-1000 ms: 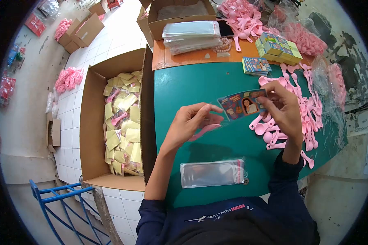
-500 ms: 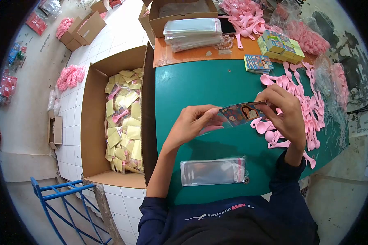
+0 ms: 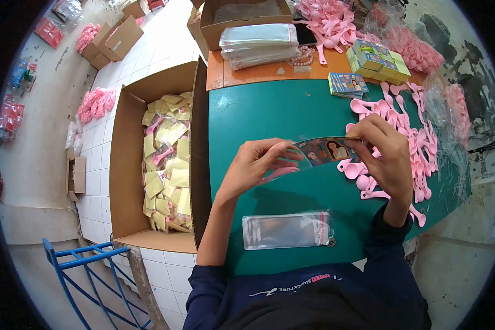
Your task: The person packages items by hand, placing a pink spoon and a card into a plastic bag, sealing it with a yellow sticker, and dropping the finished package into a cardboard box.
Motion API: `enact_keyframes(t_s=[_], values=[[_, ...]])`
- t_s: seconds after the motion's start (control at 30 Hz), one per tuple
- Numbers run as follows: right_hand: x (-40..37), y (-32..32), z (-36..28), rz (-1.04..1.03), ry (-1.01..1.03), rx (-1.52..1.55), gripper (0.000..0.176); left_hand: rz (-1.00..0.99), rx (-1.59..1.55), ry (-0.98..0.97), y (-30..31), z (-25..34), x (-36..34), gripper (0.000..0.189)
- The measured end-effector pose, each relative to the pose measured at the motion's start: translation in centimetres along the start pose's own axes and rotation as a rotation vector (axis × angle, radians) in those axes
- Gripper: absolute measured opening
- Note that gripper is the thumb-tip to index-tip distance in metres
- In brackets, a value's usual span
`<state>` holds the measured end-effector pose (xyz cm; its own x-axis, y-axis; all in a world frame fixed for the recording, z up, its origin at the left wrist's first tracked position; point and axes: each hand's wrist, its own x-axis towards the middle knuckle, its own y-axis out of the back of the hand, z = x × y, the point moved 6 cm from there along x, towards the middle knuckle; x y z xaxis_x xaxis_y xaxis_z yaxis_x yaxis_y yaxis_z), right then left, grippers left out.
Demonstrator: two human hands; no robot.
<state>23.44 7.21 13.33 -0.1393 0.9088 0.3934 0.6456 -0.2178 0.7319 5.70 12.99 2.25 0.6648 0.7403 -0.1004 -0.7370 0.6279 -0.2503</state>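
Above the green table (image 3: pixel 258 115), a dark printed card (image 3: pixel 320 152) with a pictured figure spans the gap between my hands. My right hand (image 3: pixel 388 151) pinches the card's right end. At its left end, my left hand (image 3: pixel 253 168) is closed on a clear plastic bag (image 3: pixel 286 170), whose film overlaps the card. Something pink shows by the left fingers, partly hidden. Below the hands lies a stack of clear plastic bags (image 3: pixel 280 231). Pink measuring spoons (image 3: pixel 421 148) are heaped beside and behind my right hand.
A large cardboard box (image 3: pixel 127 176) at the left holds many bagged cards and spoons. At the back are card stacks (image 3: pixel 348 84), yellow-edged card bundles (image 3: pixel 379 63), more clear bags (image 3: pixel 258 41) and an open carton (image 3: pixel 209 25). A blue metal frame (image 3: pixel 88 258) stands lower left.
My left hand has shifted slightly left and its fingers have spread a little, with the bag still held. My right hand keeps the card almost in place.
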Motion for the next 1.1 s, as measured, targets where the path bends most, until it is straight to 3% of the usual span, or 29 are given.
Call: enact_keyframes(t_s=[0.17,0.27,0.47,0.77,0.97,1.1], values=[[0.3,-0.7,0.2,-0.028,-0.026,0.106,0.01,-0.044,0.153,-0.035,-0.1,-0.5,0.0,0.032],[0.4,-0.7,1.0,-0.004,-0.032,0.118,0.01,-0.004,-0.08,-0.032,0.1,-0.9,0.0,0.032],[0.4,-0.6,1.0,-0.024,-0.037,0.117,0.01,0.032,-0.04,-0.007,0.0,-0.5,-0.2,0.033],[0.1,-0.8,0.0,-0.003,-0.002,0.029,0.011,0.07,0.275,-0.053,0.0,0.4,-0.6,0.029],[0.1,-0.6,0.3,-0.035,-0.053,0.067,0.011,0.079,0.087,-0.078,-0.1,-0.2,-0.5,0.028],[0.1,-1.3,0.0,-0.109,-0.04,0.118,0.013,0.034,0.242,-0.135,-0.6,0.4,-0.5,0.029]])
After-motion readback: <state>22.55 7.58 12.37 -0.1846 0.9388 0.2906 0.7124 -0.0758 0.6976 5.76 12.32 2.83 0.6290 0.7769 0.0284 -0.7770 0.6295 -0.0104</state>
